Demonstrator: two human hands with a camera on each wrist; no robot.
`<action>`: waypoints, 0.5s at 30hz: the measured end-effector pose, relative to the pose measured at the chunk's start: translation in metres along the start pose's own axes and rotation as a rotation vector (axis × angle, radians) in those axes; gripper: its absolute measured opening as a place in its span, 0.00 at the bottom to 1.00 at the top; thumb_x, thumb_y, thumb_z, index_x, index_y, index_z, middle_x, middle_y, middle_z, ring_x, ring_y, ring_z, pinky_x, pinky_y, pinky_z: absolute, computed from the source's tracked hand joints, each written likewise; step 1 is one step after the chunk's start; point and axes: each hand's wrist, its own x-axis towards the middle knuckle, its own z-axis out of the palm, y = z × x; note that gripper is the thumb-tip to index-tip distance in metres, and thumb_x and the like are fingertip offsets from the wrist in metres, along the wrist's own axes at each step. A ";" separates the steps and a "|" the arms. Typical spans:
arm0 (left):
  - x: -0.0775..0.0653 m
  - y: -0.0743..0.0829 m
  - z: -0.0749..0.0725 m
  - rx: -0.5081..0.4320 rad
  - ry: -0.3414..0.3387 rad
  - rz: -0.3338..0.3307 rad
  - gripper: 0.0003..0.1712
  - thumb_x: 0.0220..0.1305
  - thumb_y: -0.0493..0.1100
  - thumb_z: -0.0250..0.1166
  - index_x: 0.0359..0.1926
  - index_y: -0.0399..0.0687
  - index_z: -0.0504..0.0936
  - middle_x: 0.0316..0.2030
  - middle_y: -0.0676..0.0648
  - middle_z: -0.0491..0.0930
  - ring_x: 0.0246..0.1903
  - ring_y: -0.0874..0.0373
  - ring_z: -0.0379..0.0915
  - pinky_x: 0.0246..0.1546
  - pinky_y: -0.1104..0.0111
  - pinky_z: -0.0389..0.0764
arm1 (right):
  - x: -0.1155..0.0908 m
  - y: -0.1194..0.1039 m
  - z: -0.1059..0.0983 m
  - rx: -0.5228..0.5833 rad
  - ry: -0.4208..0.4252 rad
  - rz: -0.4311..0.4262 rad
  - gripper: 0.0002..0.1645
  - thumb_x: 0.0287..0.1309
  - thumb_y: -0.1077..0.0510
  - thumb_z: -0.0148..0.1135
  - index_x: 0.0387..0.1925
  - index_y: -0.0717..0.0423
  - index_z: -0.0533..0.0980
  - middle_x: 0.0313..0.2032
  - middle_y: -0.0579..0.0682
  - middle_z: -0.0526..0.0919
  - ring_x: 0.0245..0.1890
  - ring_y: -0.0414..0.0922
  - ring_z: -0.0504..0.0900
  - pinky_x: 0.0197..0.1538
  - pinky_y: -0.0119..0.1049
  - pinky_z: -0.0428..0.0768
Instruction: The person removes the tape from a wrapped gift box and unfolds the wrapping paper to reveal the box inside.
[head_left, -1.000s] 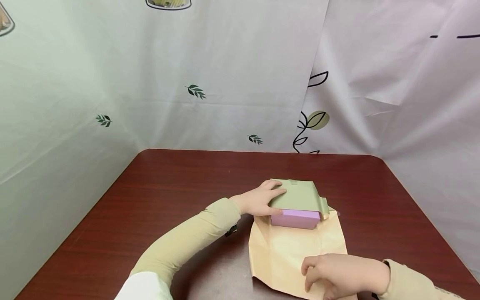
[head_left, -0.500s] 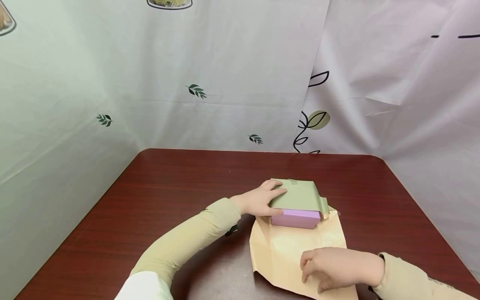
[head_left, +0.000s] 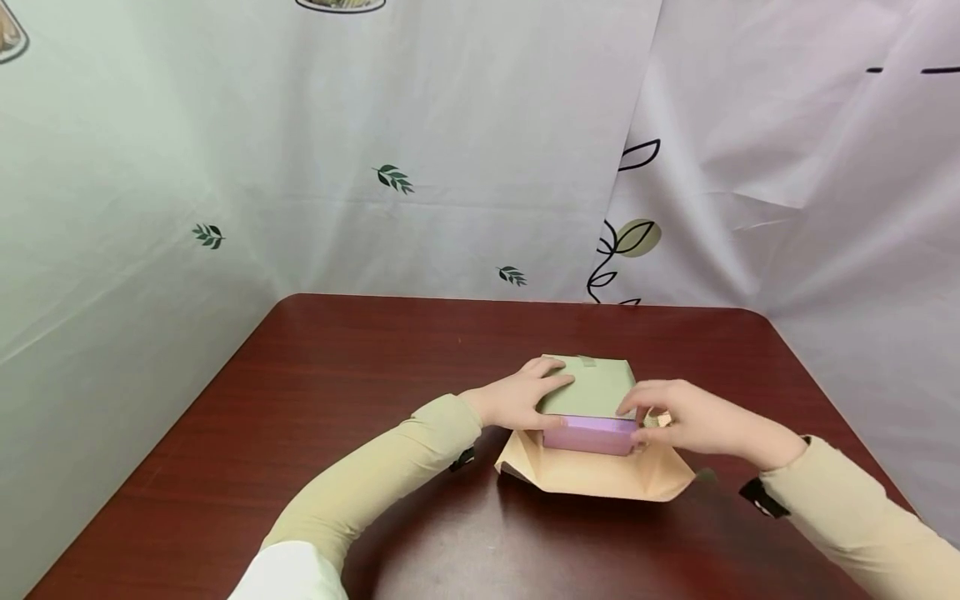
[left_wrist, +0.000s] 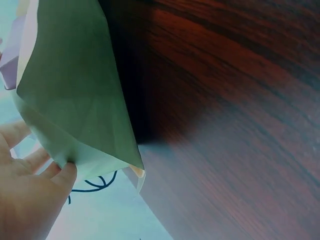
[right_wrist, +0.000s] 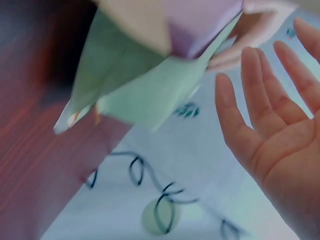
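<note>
A lilac box point(head_left: 591, 435) lies on a sheet of wrapping paper, pale green outside and cream inside. The green side point(head_left: 596, 390) covers the box's top, while its near face shows bare. Fingers spread, my left hand point(head_left: 517, 400) rests on the left of the wrapped top, with its thumb at the near edge. In the left wrist view its fingertips touch the green paper point(left_wrist: 75, 80). My right hand point(head_left: 693, 418) is at the right side of the box, fingers lightly bent over the edge; the right wrist view shows its fingers point(right_wrist: 257, 90) extended and apart.
In front of the box the cream flap point(head_left: 600, 477) lifts off the dark red wooden table point(head_left: 420, 350). A small piece of tape point(head_left: 587, 362) sits at the top's far edge. Behind the table hangs a pale printed curtain point(head_left: 465, 150).
My right hand has moved from the near end of the paper up to the box's right side. The near flap now reaches less far toward me and is raised. My left hand stays put.
</note>
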 end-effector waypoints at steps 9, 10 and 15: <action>-0.001 -0.002 -0.001 0.006 -0.005 0.033 0.42 0.61 0.59 0.61 0.71 0.49 0.59 0.71 0.44 0.49 0.72 0.46 0.40 0.70 0.61 0.54 | -0.013 0.033 0.006 -0.061 0.040 0.249 0.30 0.41 0.58 0.76 0.49 0.58 0.77 0.47 0.51 0.77 0.44 0.48 0.77 0.42 0.38 0.81; -0.002 -0.003 -0.001 0.011 -0.005 0.041 0.43 0.59 0.60 0.63 0.71 0.50 0.59 0.71 0.44 0.49 0.72 0.47 0.40 0.70 0.62 0.54 | -0.015 0.036 0.008 -0.063 0.031 0.260 0.31 0.40 0.56 0.77 0.50 0.57 0.77 0.48 0.51 0.76 0.45 0.48 0.76 0.43 0.40 0.81; -0.006 -0.007 -0.001 0.034 -0.004 0.095 0.50 0.50 0.60 0.71 0.70 0.49 0.60 0.71 0.43 0.49 0.72 0.51 0.40 0.69 0.63 0.56 | -0.018 0.043 0.016 -0.050 0.015 0.274 0.36 0.36 0.51 0.79 0.51 0.56 0.76 0.51 0.54 0.73 0.46 0.50 0.74 0.42 0.37 0.79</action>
